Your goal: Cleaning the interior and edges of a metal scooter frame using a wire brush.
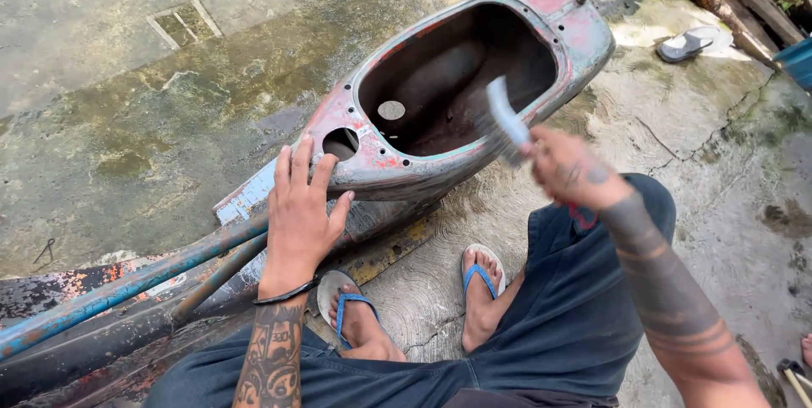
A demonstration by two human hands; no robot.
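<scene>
Item: old metal scooter body (461, 95), lying on the wet concrete floor (127, 78) ahead of us, long axis running from near left to far right, hollow side up. Our left hand (303, 205) rests flat, fingers spread, on its near end. Our right hand (571, 167) is closed around a brush (506, 120), held over the near rim. Open floor lies right; blue pipes (127, 285) crowd the left.

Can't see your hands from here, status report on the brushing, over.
Left hand flat on the rusty scooter shell, steadying it. Right hand grips the wire brush over the shell's rim. Blue pipes lie alongside, nothing blocking.
</scene>
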